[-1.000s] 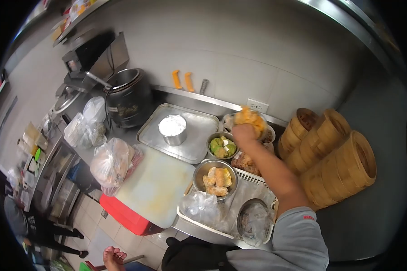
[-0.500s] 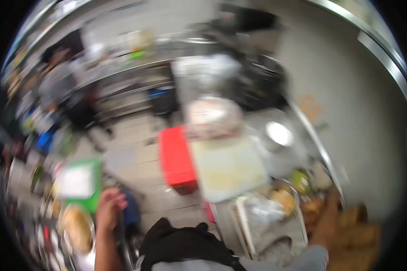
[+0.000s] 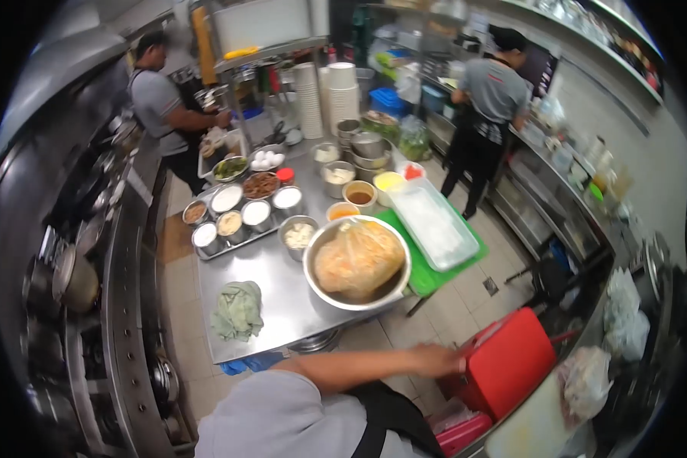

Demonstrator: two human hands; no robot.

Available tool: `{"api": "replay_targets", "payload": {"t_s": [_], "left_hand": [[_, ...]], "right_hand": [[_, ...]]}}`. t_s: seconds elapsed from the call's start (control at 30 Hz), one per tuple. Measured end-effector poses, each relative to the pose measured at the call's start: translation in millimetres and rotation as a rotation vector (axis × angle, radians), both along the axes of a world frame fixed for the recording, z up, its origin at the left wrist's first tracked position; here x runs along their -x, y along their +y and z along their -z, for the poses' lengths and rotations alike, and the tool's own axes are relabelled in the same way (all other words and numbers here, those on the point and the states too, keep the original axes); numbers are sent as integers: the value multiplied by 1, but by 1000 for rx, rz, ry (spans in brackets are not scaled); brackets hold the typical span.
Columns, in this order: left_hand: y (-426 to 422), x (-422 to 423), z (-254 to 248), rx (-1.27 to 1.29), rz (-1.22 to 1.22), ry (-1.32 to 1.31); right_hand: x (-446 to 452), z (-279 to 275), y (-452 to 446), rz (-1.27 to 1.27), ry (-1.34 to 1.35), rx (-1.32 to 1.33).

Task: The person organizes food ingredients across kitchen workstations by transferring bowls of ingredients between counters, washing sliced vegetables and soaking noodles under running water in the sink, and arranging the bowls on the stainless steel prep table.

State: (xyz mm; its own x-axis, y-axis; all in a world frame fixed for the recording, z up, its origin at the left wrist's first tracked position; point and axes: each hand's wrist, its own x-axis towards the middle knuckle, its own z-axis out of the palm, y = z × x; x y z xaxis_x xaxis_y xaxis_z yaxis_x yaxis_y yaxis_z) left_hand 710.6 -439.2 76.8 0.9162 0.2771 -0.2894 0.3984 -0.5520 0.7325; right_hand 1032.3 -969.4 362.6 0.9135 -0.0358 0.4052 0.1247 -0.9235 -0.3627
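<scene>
Grip of the left hand (image 3: 437, 361), at five o'clock in the view, meets the left edge of a red box (image 3: 515, 362) at four o'clock; blur hides the fingers, so how far they close, or whether they hold it, I cannot tell. Leftward, metal tins (image 3: 260, 225) cluster at nine o'clock on the steel surface (image 3: 298, 296), a green cloth (image 3: 238, 311) at eight. Near centre, a bowl (image 3: 362, 304) contains a bagged orange-white mass (image 3: 356, 261). Toward three, a white container (image 3: 431, 223) lies over a green board (image 3: 433, 282). Rightmost, a plastic-wrapped bundle (image 3: 586, 380) sits at four.
</scene>
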Motion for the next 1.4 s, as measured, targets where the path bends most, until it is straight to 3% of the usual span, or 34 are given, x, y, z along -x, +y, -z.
{"api": "replay_targets", "payload": {"t_s": [0.07,0.13,0.17,0.2,0.27,0.33,0.37,0.4,0.43,0.47,0.6,0.67,0.73,0.8,0.93,1.07,1.2,1.4], "left_hand": [[14,36,-22,-80,54,-147],[48,83,-35,117,155,-279],[73,116,-43,238,55,-343],[104,154,-56,355,-38,-410],[168,231,-87,416,-324,-421],[244,309,-81,223,-676,-595],[286,344,-74,319,-872,-841],[332,387,-69,129,-970,-963],[360,414,-85,81,-1232,-931],[405,450,-69,16,-1499,-876],[532,547,0,-207,-1938,-584],[568,565,37,-275,-1976,-475],[577,556,37,-340,-2011,-362],[578,553,29,85,-1969,-372],[593,562,36,35,-1893,-293],[603,576,34,6,-1889,-433],[589,584,9,198,-1827,-713],[596,597,0,323,-1728,-760]], "right_hand": [[54,-22,143,-137,-24,276],[87,-13,232,-325,-35,226],[106,-6,271,-472,-26,164],[133,-2,310,-508,-31,264],[147,26,352,-657,8,268],[174,53,392,-690,127,259],[201,57,416,-649,92,414],[199,78,421,-813,217,175],[202,95,427,-834,251,160],[208,107,434,-853,285,145],[241,117,468,-797,413,119],[251,114,481,-770,345,208],[260,103,494,-767,327,219],[271,93,508,-777,315,235],[297,87,540,-746,334,210],[320,81,574,-764,373,266],[316,91,595,-789,265,304],[306,102,589,-928,254,278]]}}
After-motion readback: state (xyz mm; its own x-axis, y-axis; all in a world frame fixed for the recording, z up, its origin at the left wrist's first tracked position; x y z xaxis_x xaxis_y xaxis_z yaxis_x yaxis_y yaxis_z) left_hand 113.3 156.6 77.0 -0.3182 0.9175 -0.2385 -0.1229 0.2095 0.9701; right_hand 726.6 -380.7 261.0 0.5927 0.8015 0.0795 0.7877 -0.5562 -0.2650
